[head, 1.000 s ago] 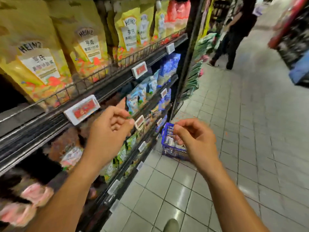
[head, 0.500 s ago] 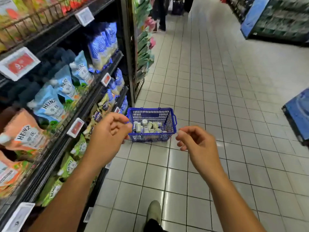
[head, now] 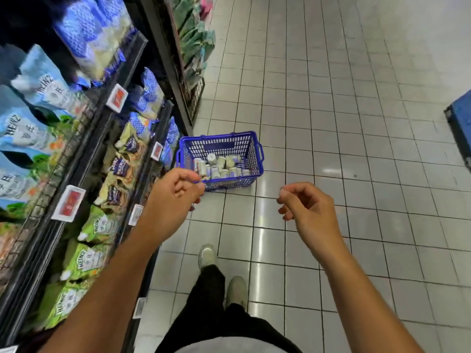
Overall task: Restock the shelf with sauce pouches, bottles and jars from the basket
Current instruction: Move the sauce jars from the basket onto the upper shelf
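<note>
The blue plastic lattice-walled basket [head: 220, 146] is set on the grey tiled floor [head: 331, 118], just beside the foot of the black metal shelf unit [head: 88, 133] at the left. A batch of small jars with pale lids [head: 220, 166] is contained in the basket, laid across its bottom. Their labels cannot be read.

The left hand [head: 174, 197] is held in the air in front of the shelf unit, and the near left corner of the basket is overlapped by it in the head view. Its fingers are loosely curled and nothing is held. The right hand [head: 309, 211] is raised over the floor, well apart from the left, with its fingers likewise loosely curled and nothing between them. Neither hand is in contact with the basket or the shelf.

The shelf tiers are stocked with light blue spouted sauce pouches [head: 38, 85] on the upper level and green spouted sauce pouches [head: 95, 225] lower down. White price tags with red panels [head: 117, 97] are fixed to the shelf edges.

A pair of pale shoes [head: 207, 254] and dark trousers [head: 216, 314] are visible below the hands. A blue crate [head: 461, 123] is cut off by the right edge of the view.
</note>
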Available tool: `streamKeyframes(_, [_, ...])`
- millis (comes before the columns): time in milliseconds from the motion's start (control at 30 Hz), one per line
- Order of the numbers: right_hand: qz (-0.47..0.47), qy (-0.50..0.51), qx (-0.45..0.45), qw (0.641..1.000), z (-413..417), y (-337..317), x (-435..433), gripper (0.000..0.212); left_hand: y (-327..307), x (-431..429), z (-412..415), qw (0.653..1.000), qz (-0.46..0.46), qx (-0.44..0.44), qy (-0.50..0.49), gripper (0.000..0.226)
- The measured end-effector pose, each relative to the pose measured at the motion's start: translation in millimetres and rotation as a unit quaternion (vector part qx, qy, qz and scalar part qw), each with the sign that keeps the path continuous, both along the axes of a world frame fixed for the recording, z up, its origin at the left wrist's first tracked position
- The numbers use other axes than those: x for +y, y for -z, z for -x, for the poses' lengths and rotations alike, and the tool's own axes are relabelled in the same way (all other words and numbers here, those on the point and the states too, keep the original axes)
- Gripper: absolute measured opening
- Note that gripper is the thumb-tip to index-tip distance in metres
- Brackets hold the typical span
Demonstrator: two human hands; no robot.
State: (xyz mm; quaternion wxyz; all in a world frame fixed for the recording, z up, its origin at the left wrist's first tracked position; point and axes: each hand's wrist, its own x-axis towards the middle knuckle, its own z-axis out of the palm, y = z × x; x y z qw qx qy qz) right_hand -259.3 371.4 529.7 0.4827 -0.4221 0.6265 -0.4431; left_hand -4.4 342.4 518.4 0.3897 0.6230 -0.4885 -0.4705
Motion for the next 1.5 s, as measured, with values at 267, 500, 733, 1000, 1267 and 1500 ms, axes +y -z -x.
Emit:
streamKeyframes(267, [-0.044, -0.014, 0.006, 0.999, -11.5, 34.4, -86.7, 0.004, 45.7, -84.6, -10.8, 0.998, -0.069, 0.01, 0.007, 0.016])
streamKeyframes(500, [-0.093, -0.018, 0.015, 0.995, -31.1, 61.7, -175.9, 0.006, 73.4, -173.5, -31.1, 0.992, -0.123, 0.011, 0.025, 0.016])
streamKeyframes(733, [-0.116, -0.032, 0.023, 0.993, -38.2, 84.0, -255.9, 0.009, 93.9, -252.2, -36.7, 0.989, -0.143, -0.015, 0.04, 0.014])
streamKeyframes(1000, [-0.169, -0.077, 0.036, 0.982, -25.7, 129.2, -344.4, 0.014, 138.9, -327.4, -19.0, 0.983, -0.184, -0.019, 0.024, 0.013])
streamKeyframes(1267, [-0.216, -0.141, 0.045, 0.965, -13.7, 201.5, -438.0, 0.013, 205.6, -387.6, -0.8, 0.966, -0.256, -0.02, -0.03, 0.017])
streamKeyframes(1500, [-0.24, -0.187, 0.061, 0.951, -19.1, 275.1, -485.1, 0.015, 282.8, -428.6, 8.4, 0.952, -0.3, -0.022, -0.047, 0.016])
